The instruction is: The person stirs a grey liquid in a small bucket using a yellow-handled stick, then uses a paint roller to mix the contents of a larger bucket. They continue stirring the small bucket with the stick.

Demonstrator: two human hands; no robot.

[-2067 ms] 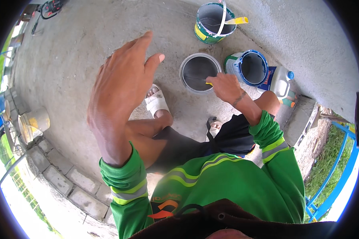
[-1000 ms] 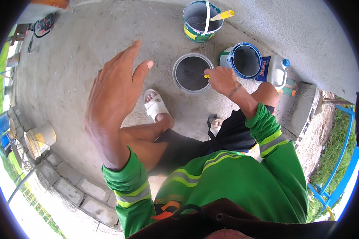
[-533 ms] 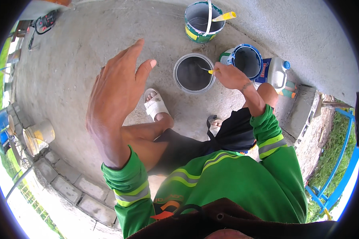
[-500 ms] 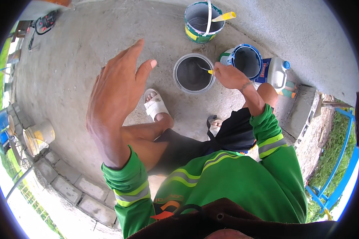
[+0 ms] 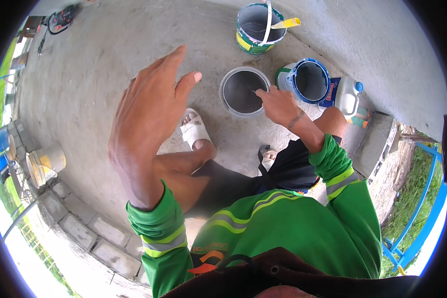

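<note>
My right hand is closed at the right rim of a round, pale-rimmed tub. It grips a thin metal tool, whose tip reaches over the grey mix inside; the handle is mostly hidden by my fingers, and its exact kind is unclear. Raised in front of my left knee, my left hand holds nothing, with fingers stretched and thumb apart. Right of the tub stands a blue-rimmed bucket. Behind is a green bucket with a white handle and a yellow-handled tool in it.
A white jug with a blue cap stands between the blue-rimmed bucket and the wall. Concrete blocks lie at the right, and more blocks edge the floor at lower left. A stained bucket sits far left.
My right hand has shifted slightly down and left, turning so that the tool's yellow handle no longer shows. My left hand stays raised, nearly unmoved.
</note>
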